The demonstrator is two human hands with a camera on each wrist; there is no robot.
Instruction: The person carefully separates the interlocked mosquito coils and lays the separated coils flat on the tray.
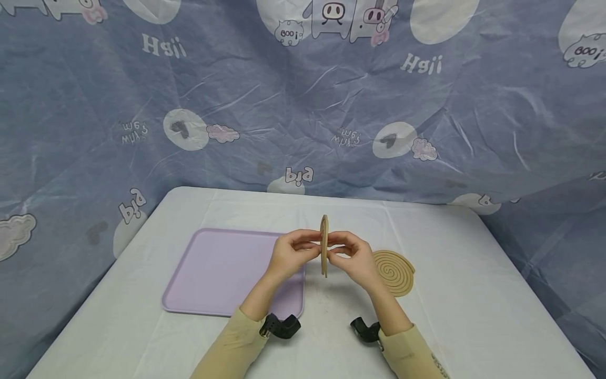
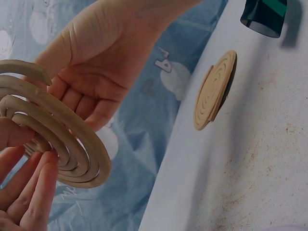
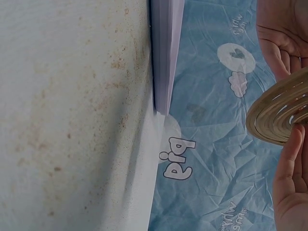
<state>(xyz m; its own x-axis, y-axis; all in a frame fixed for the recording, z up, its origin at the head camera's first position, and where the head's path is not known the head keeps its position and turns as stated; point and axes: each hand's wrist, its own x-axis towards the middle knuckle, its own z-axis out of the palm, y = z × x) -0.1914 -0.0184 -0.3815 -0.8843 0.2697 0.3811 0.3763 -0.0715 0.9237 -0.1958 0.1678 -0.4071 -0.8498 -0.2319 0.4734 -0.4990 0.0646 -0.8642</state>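
A tan spiral coil [image 1: 324,245] stands upright and edge-on above the white table [image 1: 454,316], held between both hands. My left hand [image 1: 303,248] pinches it from the left, and my right hand [image 1: 342,251] pinches it from the right. In the left wrist view the held coil [image 2: 57,139] shows its rings, with left fingertips [image 2: 33,187] on its lower edge and the right palm [image 2: 101,62] behind it. The right wrist view catches the coil's rim [image 3: 281,118] between fingers. A second coil [image 1: 394,271] lies flat on the table just right of my right hand.
A lavender tray [image 1: 222,268] lies flat on the table to the left of my hands. A blue cartoon-print cloth [image 1: 303,105] hangs behind and around the table. Black wrist mounts [image 1: 281,326] sit on both forearms.
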